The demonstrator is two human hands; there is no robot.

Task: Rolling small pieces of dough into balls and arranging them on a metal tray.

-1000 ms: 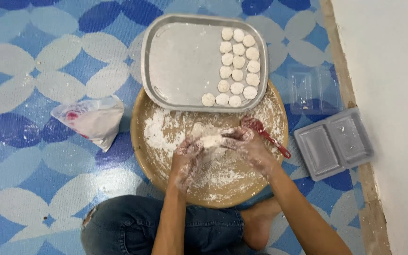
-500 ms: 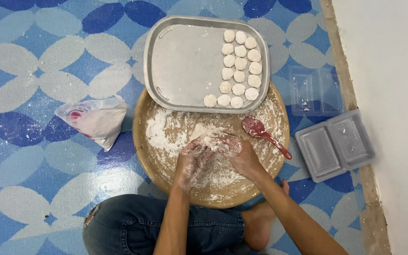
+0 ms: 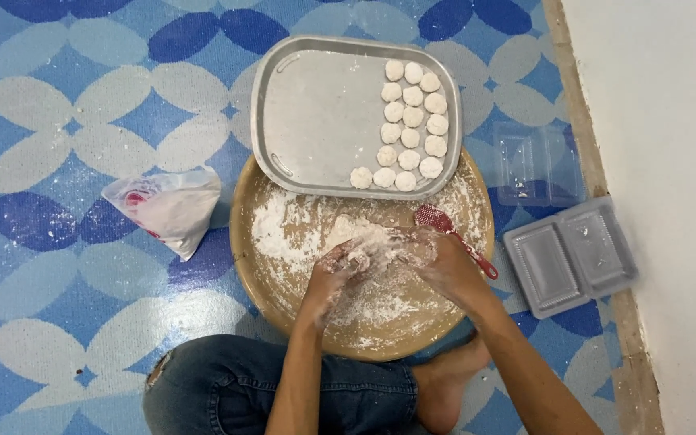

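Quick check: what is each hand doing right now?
Left hand: curled on a bit of dough over the floured round board.
Right hand: fingers bent on the same dough; grip cannot be told.

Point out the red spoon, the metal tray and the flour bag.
red spoon (image 3: 428, 217), head view, on its bowl.
metal tray (image 3: 316, 121), head view, on its bare floured floor.
flour bag (image 3: 175, 211), head view, on its white middle.

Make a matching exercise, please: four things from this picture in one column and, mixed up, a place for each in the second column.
Things:
1. red spoon
2. white dough balls
3. plastic bag
4. clear container

Places:
A. on the metal tray
B. on the floor, left of the round board
C. by the wall, at the right
D. on the floured board, by the right hand

Pairs: 1-D, 2-A, 3-B, 4-C
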